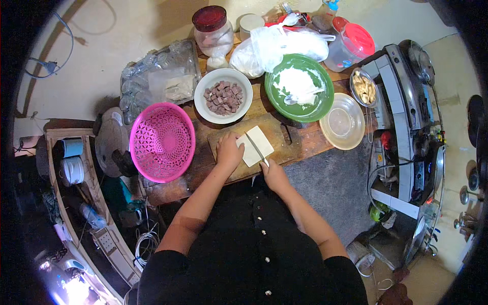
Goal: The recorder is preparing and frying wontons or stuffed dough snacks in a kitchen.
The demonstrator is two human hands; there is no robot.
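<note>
A white rectangular block [251, 151], perhaps tofu, lies on a wooden cutting board [274, 133]. My right hand [275, 176] grips the handle of a knife [256, 146], whose blade lies across the block. Resting at the block's left edge, my left hand [230, 151] touches it with thumb and fingers apart. Behind the board stands a white bowl [200, 97] of brownish-purple cubes [224, 98]. A green basin [324, 110] to its right holds a white substance and a spoon.
A pink perforated basket [163, 143] stands left of the board. At the right are an empty-looking beige plastic bowl [341, 122] and a metal bowl of yellowish pieces [364, 88]. White plastic bags [278, 45], a red-lidded jar [212, 32] and a glassware tray [152, 76] stand behind.
</note>
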